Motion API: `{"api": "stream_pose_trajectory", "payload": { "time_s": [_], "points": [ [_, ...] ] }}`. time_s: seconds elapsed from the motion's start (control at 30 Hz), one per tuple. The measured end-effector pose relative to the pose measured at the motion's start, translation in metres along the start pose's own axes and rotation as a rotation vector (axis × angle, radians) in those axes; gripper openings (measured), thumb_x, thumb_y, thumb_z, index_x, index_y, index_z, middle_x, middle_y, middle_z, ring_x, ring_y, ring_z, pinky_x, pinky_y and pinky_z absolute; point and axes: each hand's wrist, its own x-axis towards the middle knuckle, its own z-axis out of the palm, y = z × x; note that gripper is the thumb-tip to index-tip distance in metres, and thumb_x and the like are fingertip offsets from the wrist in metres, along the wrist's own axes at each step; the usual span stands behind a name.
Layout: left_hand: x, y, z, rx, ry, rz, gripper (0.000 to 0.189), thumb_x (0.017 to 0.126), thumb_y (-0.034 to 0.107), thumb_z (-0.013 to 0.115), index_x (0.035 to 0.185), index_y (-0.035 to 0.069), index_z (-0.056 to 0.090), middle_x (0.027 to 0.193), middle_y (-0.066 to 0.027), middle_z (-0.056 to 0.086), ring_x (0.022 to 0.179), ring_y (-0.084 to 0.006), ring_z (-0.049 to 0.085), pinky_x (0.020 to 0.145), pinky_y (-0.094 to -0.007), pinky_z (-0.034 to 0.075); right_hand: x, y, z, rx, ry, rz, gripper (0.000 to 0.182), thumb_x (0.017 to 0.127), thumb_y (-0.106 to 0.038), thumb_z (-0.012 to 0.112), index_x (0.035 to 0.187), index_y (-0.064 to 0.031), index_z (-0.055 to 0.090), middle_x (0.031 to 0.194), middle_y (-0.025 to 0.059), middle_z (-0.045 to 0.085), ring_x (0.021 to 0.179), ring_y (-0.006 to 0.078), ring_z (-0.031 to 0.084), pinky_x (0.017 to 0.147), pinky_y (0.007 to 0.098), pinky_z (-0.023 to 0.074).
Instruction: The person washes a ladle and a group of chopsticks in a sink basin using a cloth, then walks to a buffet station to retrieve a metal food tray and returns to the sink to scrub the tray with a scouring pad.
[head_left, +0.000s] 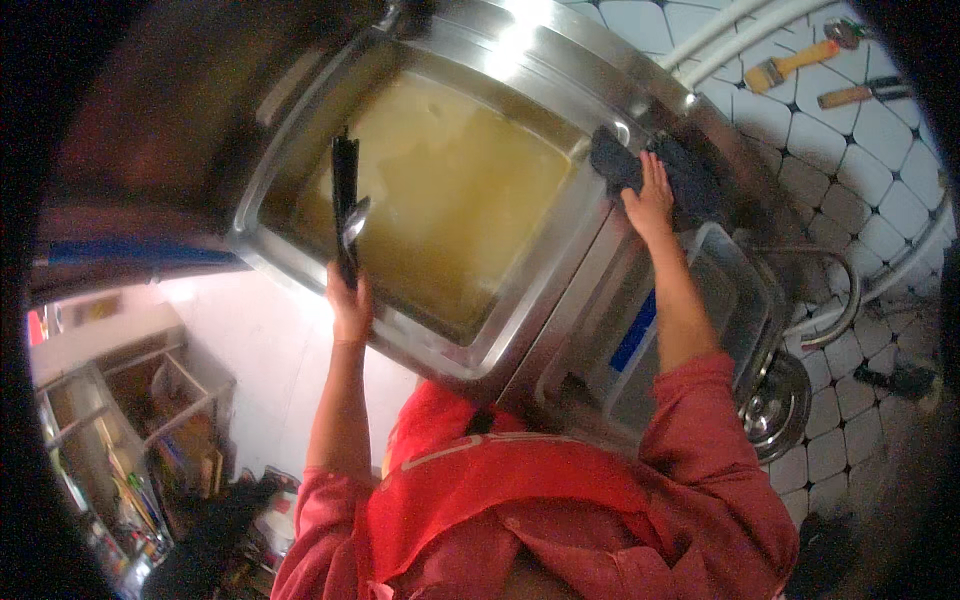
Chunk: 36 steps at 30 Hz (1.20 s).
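Note:
My left hand (349, 304) grips a bundle of long thin black utensils (344, 187), which look like chopsticks, over the left side of a stainless steel sink basin (517, 330). A shiny metal spoon (358, 217) lies against the bundle. Cloudy yellowish liquid (457, 195) fills much of the basin. At the right corner of the rim, my right hand (649, 199) lies on a dark grey cloth (619, 159), fingers stretched forward; whether they grip it is unclear. More dark fabric (684, 176) is bunched just right of that hand.
Clear plastic containers (709, 300), partly hidden by my right forearm, stand beside the basin. Further right are a curved metal pipe (844, 285) and a round steel lid or bowl (776, 409). A brush (787, 66) hangs against the tiled wall (810, 161). A shelf unit (150, 405) stands lower left.

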Motion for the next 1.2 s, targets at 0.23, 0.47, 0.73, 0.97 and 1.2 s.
{"api": "stream_pose_trajectory", "payload": {
  "time_s": [0.23,0.47,0.73,0.97,1.2],
  "points": [
    [-0.001,-0.003,-0.003,-0.062,-0.010,0.073,0.042,0.084,0.015,0.060,0.116,-0.006,0.043,0.097,-0.0254,0.059,0.085,-0.0380,0.058,0.075,-0.0386,0.046,-0.123,-0.089,-0.010,-0.032,-0.075,-0.122,0.071,0.071,-0.017,0.060,0.135,-0.0098,0.033,0.145,0.0143,0.024,0.134,0.0326,0.019,0.108,0.0497,0.0173],
    [0.003,0.007,-0.015,-0.180,-0.113,0.110,0.024,0.084,0.014,0.055,0.100,-0.001,0.044,0.079,-0.0210,0.055,0.072,-0.0363,0.056,0.066,-0.0413,0.044,-0.242,-0.175,0.000,-0.053,-0.087,-0.109,0.073,0.068,-0.017,0.066,0.133,-0.0105,0.036,0.145,0.0135,0.023,0.133,0.0339,0.021,0.107,0.0524,0.0174],
    [0.017,-0.006,-0.070,-0.856,-0.375,-0.289,0.018,0.090,0.019,0.054,0.097,0.006,0.044,0.059,0.0020,0.042,0.044,-0.0067,0.036,0.038,-0.0222,0.030,-0.282,-0.304,0.031,-0.040,-0.185,-0.097,0.066,0.075,-0.018,0.064,0.133,-0.0071,0.036,0.144,0.0157,0.023,0.133,0.0337,0.022,0.106,0.0494,0.0190],
    [-0.043,-0.107,-0.204,-0.711,-0.283,-0.388,0.010,0.088,0.012,0.052,0.088,0.006,0.044,0.059,0.0015,0.045,0.045,-0.0059,0.041,0.039,-0.0205,0.032,-0.222,-0.397,0.080,0.017,-0.185,-0.313,0.066,0.074,-0.024,0.067,0.133,-0.0107,0.039,0.142,0.0161,0.026,0.129,0.0332,0.029,0.102,0.0489,0.0262],
    [-0.120,-0.152,-0.251,-0.408,-0.093,-0.583,0.009,0.087,0.009,0.053,0.085,0.004,0.046,0.060,-0.0012,0.047,0.049,-0.0093,0.045,0.043,-0.0255,0.037,-0.134,-0.497,0.131,0.058,-0.224,-0.560,0.067,0.076,-0.026,0.067,0.134,-0.0113,0.037,0.142,0.0159,0.025,0.130,0.0317,0.027,0.103,0.0483,0.0254]
  ]
}}
